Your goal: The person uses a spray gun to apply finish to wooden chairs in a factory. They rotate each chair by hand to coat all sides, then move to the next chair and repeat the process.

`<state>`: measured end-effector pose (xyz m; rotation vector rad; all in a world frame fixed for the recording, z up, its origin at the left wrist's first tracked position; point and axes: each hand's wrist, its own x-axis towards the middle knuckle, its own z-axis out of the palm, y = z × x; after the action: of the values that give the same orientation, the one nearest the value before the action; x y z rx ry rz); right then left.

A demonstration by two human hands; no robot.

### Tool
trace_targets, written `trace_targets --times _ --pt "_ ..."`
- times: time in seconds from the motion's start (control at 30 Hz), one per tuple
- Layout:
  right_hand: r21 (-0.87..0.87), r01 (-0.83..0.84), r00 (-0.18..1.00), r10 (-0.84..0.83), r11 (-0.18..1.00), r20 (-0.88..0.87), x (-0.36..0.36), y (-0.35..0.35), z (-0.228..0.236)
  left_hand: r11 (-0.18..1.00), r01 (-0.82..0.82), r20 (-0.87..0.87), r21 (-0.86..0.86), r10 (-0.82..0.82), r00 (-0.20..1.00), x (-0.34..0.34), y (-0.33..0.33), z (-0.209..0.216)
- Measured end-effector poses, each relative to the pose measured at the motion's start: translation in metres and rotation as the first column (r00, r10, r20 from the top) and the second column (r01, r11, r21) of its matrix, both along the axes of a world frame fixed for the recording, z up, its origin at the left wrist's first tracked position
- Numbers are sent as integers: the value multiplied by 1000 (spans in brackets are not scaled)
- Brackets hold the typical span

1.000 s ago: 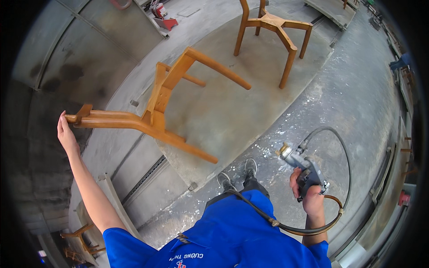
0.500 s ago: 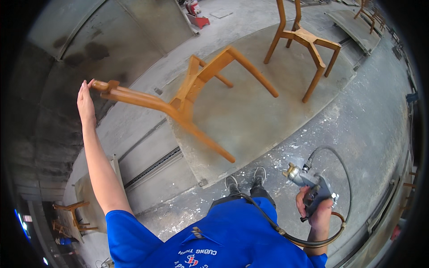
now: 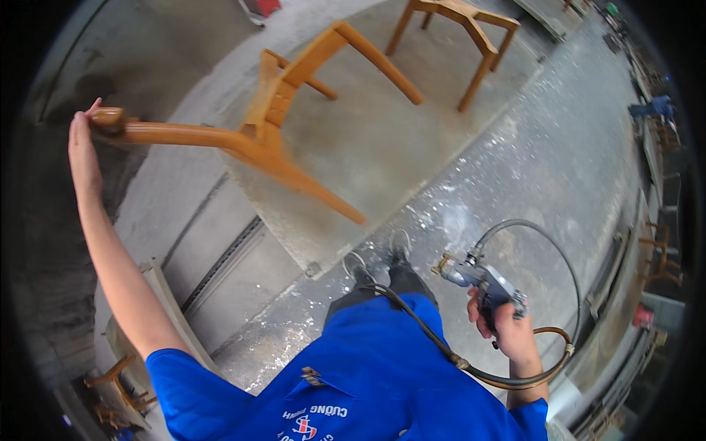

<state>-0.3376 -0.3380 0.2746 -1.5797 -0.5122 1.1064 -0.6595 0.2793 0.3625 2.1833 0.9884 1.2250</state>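
At the left my left hand (image 3: 85, 158) is on the end of the top rail of a wooden chair frame (image 3: 268, 121), some fingers passing behind the rail. The seatless orange-brown frame leans left over a broad grey platform (image 3: 382, 151), its lower legs pointing right. I cannot tell which legs touch the platform. In my right hand (image 3: 507, 327), closed round its handle, is a metal spray gun (image 3: 489, 283), its brass-coloured nozzle pointing left. A thin grey hose (image 3: 566, 268) loops from the gun, and a thicker dark hose (image 3: 426, 334) crosses my front.
A second wooden chair (image 3: 471, 26) stands on the platform's far part. The concrete floor (image 3: 500, 176) is spotted white. A dark panel wall (image 3: 147, 59) rises at the far left, with more chair frames (image 3: 118, 386) at the lower left and others (image 3: 662, 253) along the right side.
The view has shifted, so the chairs and platform sit higher and further left. My left hand stays at the rail end of the chair frame; my right hand keeps the spray gun.
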Motion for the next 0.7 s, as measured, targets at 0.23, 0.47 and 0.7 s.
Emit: trace_targets --times 0.23,0.47,0.7 --pt "-322 211 977 -193 923 88 -36 -57 -43 996 -87 105 -2 86 991 -7 31 -22" --pt "-130 365 931 -363 922 34 -51 -62 -31 998 -12 175 -61 22 984 -10 -33 -15" --pt "159 120 983 -140 980 122 -55 -9 44 977 46 106 -210 -24 994 49 -81 25"
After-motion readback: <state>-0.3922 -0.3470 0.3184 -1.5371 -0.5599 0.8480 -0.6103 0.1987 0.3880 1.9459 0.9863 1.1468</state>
